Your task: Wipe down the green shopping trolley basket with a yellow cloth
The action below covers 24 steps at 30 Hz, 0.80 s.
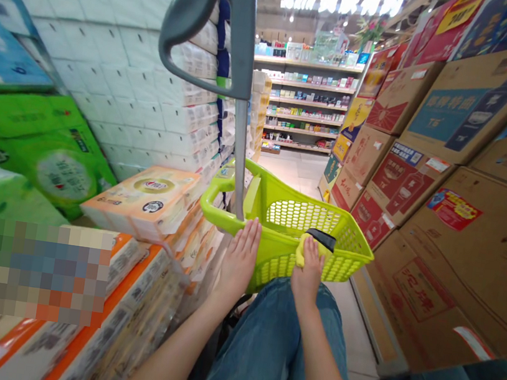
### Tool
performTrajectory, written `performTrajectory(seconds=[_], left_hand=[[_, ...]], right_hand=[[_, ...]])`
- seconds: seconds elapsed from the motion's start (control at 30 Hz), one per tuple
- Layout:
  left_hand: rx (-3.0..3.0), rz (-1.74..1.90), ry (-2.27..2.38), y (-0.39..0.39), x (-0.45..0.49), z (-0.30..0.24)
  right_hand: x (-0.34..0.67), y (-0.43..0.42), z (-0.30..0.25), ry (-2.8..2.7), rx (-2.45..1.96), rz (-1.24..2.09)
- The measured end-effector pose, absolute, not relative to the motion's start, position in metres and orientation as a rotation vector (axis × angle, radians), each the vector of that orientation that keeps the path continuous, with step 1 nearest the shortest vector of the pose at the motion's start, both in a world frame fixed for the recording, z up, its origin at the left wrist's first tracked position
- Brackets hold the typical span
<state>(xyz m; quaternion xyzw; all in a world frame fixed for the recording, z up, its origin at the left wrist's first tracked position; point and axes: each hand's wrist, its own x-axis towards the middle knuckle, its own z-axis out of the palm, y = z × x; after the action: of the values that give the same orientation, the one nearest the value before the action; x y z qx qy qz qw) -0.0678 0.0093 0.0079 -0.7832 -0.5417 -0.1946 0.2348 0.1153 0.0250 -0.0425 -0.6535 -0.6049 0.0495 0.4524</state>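
A lime-green plastic shopping basket (297, 215) with perforated walls sits directly ahead of me, just beyond my denim-covered legs (269, 349). My left hand (240, 257) lies with its fingers slightly apart over the basket's near rim. My right hand (308, 267) presses on a soft yellow item (304, 250) at the rim, and a black strip (322, 239) lies against that item. A grey handle (210, 27) on a metal pole (240, 150) rises to the left of my left hand. The item's underside is hidden.
Wrapped stacks of toilet-paper packs (128, 72) form a wall along the left. Stacked printed cardboard cartons (439, 241) line the right. A tiled aisle floor (294, 170) runs ahead to store shelves (306, 103) holding small packaged goods.
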Motion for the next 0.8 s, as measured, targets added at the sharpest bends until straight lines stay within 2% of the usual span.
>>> performTrajectory(seconds=[0.13, 0.23, 0.53, 0.67, 0.8], left_hand=[[-2.124, -0.534, -1.502, 0.010, -0.067, 0.006], [-2.124, -0.542, -1.492, 0.012, -0.068, 0.005], [-2.138, -0.542, -1.481, 0.011, -0.067, 0.005], [-2.132, -0.576, -1.476, 0.010, -0.066, 0.006], [-2.123, -0.576, -1.483, 0.010, -0.065, 0.007]], right_hand=[[0.055, 0.025, -0.013, -1.720, -1.333, 0.228], [0.048, 0.021, -0.007, -1.844, -1.209, 0.247], [0.152, 0.019, -0.061, -1.660, -1.487, 0.073], [0.132, 0.025, -0.055, -1.486, -1.531, 0.124], [0.071, 0.031, -0.025, -1.603, -1.295, 0.279]])
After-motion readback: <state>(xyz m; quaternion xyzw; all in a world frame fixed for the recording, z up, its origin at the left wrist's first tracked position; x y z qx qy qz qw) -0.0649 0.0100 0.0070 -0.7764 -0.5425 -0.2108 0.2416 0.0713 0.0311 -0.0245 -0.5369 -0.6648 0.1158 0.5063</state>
